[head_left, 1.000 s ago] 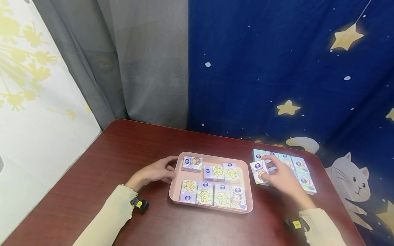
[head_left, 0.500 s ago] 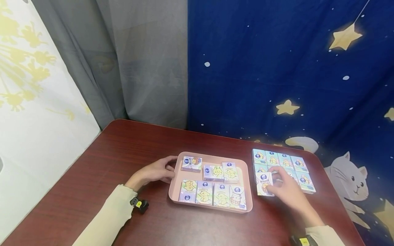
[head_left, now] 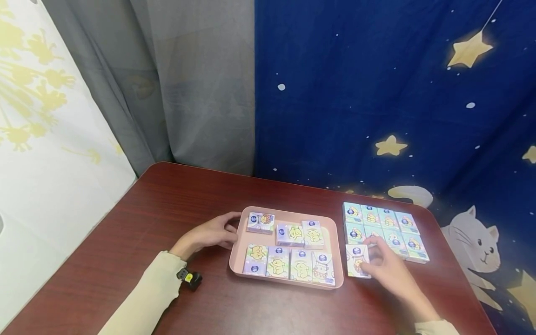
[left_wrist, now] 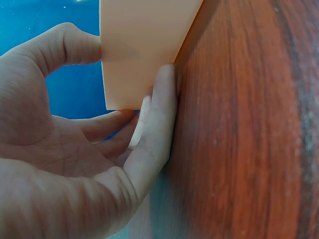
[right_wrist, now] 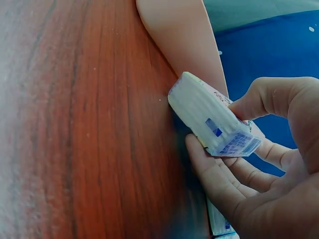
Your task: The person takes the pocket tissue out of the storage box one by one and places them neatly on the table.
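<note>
My right hand [head_left: 387, 265] pinches a small tissue pack [head_left: 357, 261] with a cartoon print, between thumb and fingers. In the right wrist view the folded layers show through the side of this pack [right_wrist: 207, 117], which is tilted. It is just right of a pink tray [head_left: 293, 284] and in front of a block of similar packs. At the tray's left end my left hand [head_left: 211, 232] holds its side. In the left wrist view the thumb meets one edge of the tray wall [left_wrist: 139, 55] and a finger lies along the other edge, by the tabletop.
Several tissue packs [head_left: 300, 266] lie in the tray, some in a front row and others loosely behind. Towards the back right corner of the brown table [head_left: 184, 195] stands a block of bluish tissue packs [head_left: 387, 217] in two rows. Curtains hang behind the table.
My right hand has drawn its tissue pack down and slightly right, towards me, away from the block, and turned it straighter. My left hand and the tray have stayed in place.
</note>
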A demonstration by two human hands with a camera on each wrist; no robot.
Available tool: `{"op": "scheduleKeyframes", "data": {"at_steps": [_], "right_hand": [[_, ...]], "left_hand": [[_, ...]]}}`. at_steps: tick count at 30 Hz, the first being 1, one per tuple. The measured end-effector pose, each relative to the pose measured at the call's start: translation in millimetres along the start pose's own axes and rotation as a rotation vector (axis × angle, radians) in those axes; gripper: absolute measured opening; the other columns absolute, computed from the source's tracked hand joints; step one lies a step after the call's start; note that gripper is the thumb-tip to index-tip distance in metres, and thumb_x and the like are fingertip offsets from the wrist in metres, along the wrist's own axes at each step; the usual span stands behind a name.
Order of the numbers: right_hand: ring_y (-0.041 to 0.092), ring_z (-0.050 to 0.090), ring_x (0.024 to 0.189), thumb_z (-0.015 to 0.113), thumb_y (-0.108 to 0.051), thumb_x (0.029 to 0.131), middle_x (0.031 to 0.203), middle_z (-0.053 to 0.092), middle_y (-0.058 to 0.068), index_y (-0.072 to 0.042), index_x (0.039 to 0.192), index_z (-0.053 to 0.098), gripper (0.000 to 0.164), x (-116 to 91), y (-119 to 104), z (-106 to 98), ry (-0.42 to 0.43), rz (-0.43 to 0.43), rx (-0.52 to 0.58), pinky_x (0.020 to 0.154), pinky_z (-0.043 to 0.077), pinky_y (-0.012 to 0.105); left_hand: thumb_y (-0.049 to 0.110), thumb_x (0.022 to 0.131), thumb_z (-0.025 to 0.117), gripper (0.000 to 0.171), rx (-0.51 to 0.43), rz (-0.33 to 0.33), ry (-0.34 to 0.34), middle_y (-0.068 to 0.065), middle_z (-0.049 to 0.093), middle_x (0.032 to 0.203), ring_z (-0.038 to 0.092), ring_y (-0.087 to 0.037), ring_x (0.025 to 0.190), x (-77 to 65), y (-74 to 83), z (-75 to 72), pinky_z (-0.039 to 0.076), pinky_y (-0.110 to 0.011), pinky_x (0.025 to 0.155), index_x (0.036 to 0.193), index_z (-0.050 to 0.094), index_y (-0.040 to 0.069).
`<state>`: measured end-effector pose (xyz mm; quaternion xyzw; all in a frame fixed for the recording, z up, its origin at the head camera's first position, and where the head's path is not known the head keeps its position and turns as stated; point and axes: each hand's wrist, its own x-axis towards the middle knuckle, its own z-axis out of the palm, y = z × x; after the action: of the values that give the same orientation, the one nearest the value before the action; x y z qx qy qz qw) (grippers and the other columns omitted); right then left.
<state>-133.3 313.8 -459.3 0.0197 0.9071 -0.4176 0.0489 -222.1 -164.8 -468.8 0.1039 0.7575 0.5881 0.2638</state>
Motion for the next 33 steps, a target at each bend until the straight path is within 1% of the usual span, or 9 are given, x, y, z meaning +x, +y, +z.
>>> {"op": "scheduleKeyframes", "data": {"at_steps": [5,10,16,22,27,33], "right_hand": [[0.029,0.069,0.094,0.085,-0.009,0.091,0.122,0.069,0.024,-0.003,0.143,0.055,0.060,-1.4,3.6,1.5,0.019,0.011,-0.038,0.074,0.061,0.031],[0.027,0.069,0.089,0.087,-0.014,0.091,0.118,0.071,0.022,-0.003,0.145,0.057,0.062,-3.7,3.9,1.3,0.039,0.041,-0.101,0.071,0.061,0.031],[0.026,0.068,0.085,0.088,-0.014,0.090,0.115,0.070,0.023,0.000,0.142,0.055,0.063,-4.5,-1.1,3.3,0.042,0.062,-0.122,0.069,0.060,0.033],[0.024,0.066,0.075,0.087,-0.013,0.089,0.116,0.066,0.029,0.000,0.140,0.052,0.064,-3.6,-3.5,5.6,0.039,0.088,-0.150,0.065,0.059,0.035],[0.023,0.066,0.074,0.087,-0.014,0.089,0.122,0.064,0.034,0.001,0.141,0.052,0.065,-2.3,-3.5,6.4,0.043,0.099,-0.162,0.064,0.059,0.035],[0.022,0.067,0.071,0.088,-0.014,0.088,0.122,0.065,0.036,0.003,0.139,0.051,0.066,-0.5,-4.0,6.8,0.053,0.089,-0.170,0.062,0.058,0.035]], "left_hand": [[-0.003,0.091,0.069,0.087,0.004,-0.007,0.005,-0.024,0.067,0.113,0.072,-0.028,0.098,0.7,0.4,0.6,0.067,-0.049,0.087,0.168,0.027,-0.007],[-0.003,0.092,0.070,0.087,0.012,-0.010,0.009,-0.023,0.067,0.112,0.072,-0.027,0.097,1.4,0.6,1.3,0.067,-0.048,0.087,0.168,0.028,-0.007],[-0.004,0.092,0.068,0.086,0.007,-0.002,0.001,-0.024,0.067,0.114,0.072,-0.028,0.098,0.7,0.7,0.7,0.067,-0.048,0.087,0.168,0.028,-0.007],[-0.003,0.094,0.069,0.085,0.007,-0.001,-0.003,-0.024,0.066,0.115,0.071,-0.027,0.098,0.1,1.0,0.9,0.067,-0.048,0.087,0.168,0.027,-0.007],[-0.002,0.094,0.070,0.086,0.010,-0.006,0.001,-0.024,0.066,0.115,0.071,-0.027,0.098,0.4,0.4,0.8,0.067,-0.048,0.087,0.168,0.027,-0.006],[-0.002,0.093,0.069,0.086,0.014,-0.002,-0.002,-0.024,0.067,0.116,0.072,-0.028,0.098,0.3,-0.1,0.0,0.067,-0.048,0.087,0.168,0.027,-0.006]]}}
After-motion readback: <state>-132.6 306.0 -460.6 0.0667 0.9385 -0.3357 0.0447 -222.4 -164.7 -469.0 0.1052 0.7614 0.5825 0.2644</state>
